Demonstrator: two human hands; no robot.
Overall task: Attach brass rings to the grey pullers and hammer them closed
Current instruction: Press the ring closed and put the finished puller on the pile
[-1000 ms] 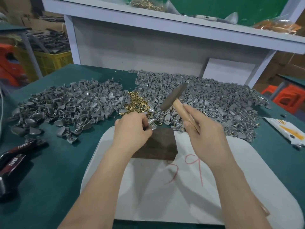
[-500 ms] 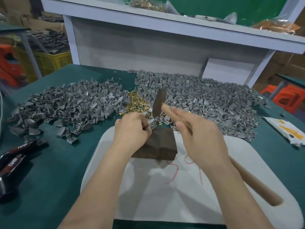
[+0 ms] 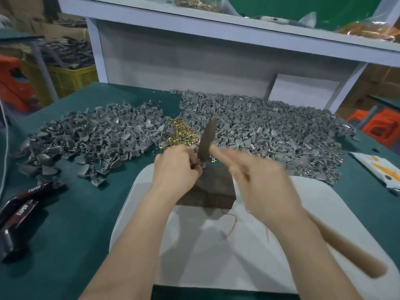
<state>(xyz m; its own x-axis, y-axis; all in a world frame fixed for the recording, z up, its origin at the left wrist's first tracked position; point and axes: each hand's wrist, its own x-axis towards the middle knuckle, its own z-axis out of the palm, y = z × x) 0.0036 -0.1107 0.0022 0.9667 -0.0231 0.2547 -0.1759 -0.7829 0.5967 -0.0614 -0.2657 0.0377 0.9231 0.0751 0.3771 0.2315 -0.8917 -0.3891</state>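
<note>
Green counter (image 3: 71,224) fronts a white shelf unit; a pale board (image 3: 249,256) lies at lower centre with one dark block (image 3: 213,191) on it. Compared with half a second earlier, the hammer (image 3: 207,140) has dropped: its head now stands nearly upright just above the block's far edge, blurred by motion, the handle running to lower right. Judgement: a closing blow is in progress on the current ring.

Right hand (image 3: 264,182) is wrapped around the hammer handle. Left hand (image 3: 176,167) is closed in a pinch on one grey puller (image 3: 203,166), held at the block's far edge beneath the hammer head; the ring itself is too small to make out.

Count: two heaps of grey pullers, upper left (image 3: 91,139) and upper right (image 3: 270,131), too many to number; one small pile of brass rings (image 3: 180,134) between them; one hammer; one block.
</note>
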